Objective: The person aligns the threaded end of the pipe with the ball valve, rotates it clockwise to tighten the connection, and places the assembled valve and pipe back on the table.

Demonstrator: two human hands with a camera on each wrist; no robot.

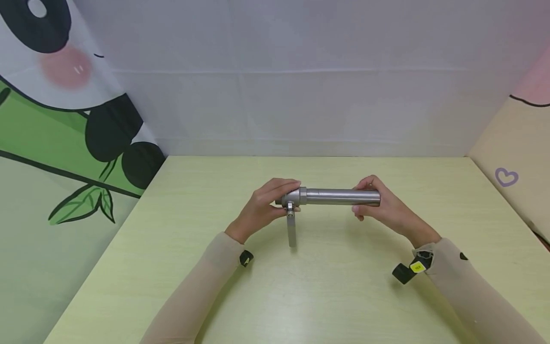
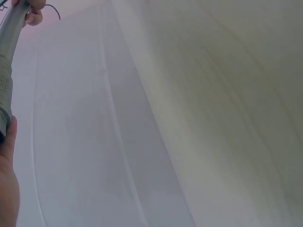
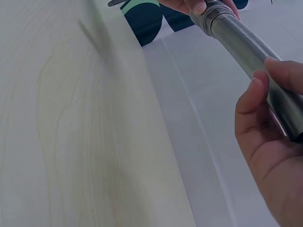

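Note:
A metal ball valve is joined to one end of a straight steel pipe, held level above the table. From the valve a flat lever handle points toward the person. My left hand grips the valve body, fingers over the top and thumb beneath. At the pipe's free right end, my right hand holds the tube between thumb and fingers. The right wrist view shows the pipe running from the hex collar of the valve to the right fingers. Stamped lettering shows on the valve in the left wrist view.
A pale wood-grain table lies under both arms. Behind it hangs a plain light cloth backdrop. Printed cartoon panels stand at the left and right. A black device is strapped to the right wrist.

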